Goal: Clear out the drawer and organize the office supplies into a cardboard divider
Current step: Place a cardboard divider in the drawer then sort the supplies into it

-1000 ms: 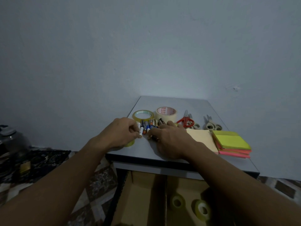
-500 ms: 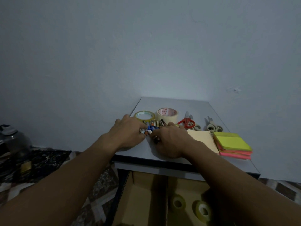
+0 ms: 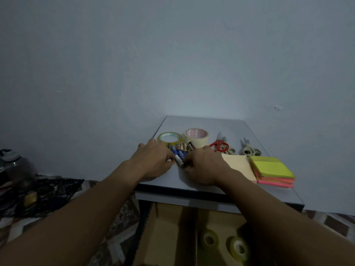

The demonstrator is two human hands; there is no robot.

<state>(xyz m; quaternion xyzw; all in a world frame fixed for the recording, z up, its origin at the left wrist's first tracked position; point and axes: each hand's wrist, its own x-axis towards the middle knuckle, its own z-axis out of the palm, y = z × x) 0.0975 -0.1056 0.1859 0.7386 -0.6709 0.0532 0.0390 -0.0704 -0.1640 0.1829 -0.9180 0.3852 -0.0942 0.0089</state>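
Note:
A bunch of markers and pens [image 3: 180, 151] lies on the grey tabletop [image 3: 203, 123]. My left hand [image 3: 153, 160] presses against its left side and my right hand [image 3: 203, 166] against its right, fingers curled around the bunch from both sides. Behind them sit a clear tape roll [image 3: 169, 137] and a cream masking tape roll [image 3: 196, 135]. Below the table's front edge stands the cardboard divider [image 3: 169, 235]; two small tape rolls [image 3: 223, 243] stand in its right compartment.
Red scissors [image 3: 219, 145] and pale scissors [image 3: 248, 149] lie at the back right. A beige pad [image 3: 239, 166] and a stack of yellow and pink sticky notes [image 3: 272, 170] sit at the right. A dark jar [image 3: 13, 166] stands on the patterned floor at the left.
My hands moved closer together, squeezing the markers and pens into a tighter bunch. My left hand shifted right and forward, covering the small yellow thing near the table edge.

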